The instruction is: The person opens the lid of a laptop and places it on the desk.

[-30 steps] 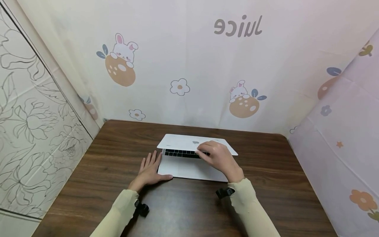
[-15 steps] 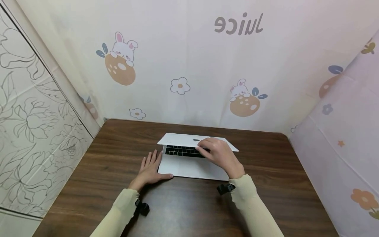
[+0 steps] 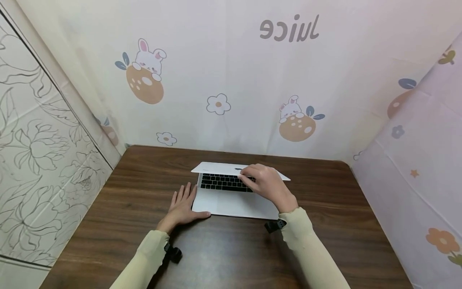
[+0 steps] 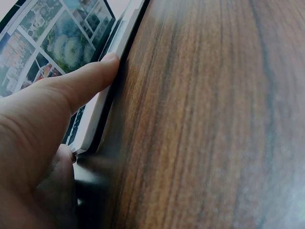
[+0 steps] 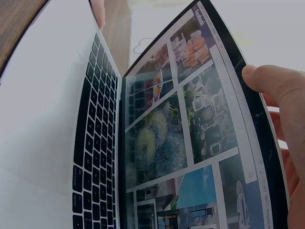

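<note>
A silver laptop lies on the wooden table, its base [image 3: 231,204] flat and its lid [image 3: 216,167] raised at an angle above the black keyboard [image 3: 223,182]. The right hand [image 3: 268,186] pinches the lid's front edge, with the thumb on the screen side and the other fingers behind, as the right wrist view shows. The lit screen [image 5: 190,129] carries a grid of pictures. At the laptop's left side the left hand [image 3: 183,206] lies with spread, straight fingers, its thumb touching the base's front left corner.
The brown wooden table [image 3: 223,253] surrounds the laptop. Behind it hangs a pale curtain [image 3: 245,80] with rabbit and flower prints, and a panel with line-drawn flowers [image 3: 39,148] stands at the left. Each wrist wears a small black camera.
The right hand has moved slightly up and back with the lid, which is tilted further open, so more keyboard shows. The left hand stays in place at the laptop's side.
</note>
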Tool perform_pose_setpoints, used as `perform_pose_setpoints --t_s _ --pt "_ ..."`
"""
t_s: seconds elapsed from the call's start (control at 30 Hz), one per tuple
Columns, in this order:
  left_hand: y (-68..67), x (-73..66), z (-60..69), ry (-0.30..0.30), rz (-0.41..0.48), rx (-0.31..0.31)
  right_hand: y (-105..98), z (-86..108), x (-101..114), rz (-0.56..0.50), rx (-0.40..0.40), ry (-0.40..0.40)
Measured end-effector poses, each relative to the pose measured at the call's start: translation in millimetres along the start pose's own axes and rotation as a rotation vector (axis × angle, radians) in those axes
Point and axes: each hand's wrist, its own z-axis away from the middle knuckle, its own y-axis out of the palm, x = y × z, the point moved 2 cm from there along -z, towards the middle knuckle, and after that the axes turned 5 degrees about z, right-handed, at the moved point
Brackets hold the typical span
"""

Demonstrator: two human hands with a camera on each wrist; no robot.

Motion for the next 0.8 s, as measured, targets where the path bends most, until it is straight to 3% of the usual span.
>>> perform_pose_setpoints --t_s 0.43,0.8 --pt "4.8 6.5 -3.3 0.022 0.035 -0.007 -1.9 -6.3 -3.1 -0.012 0.040 0.022" --pt "9.9 11.5 -7.4 0.018 0.004 -0.008 -3.4 -9.8 -7.3 -0.018 0.043 0.041"
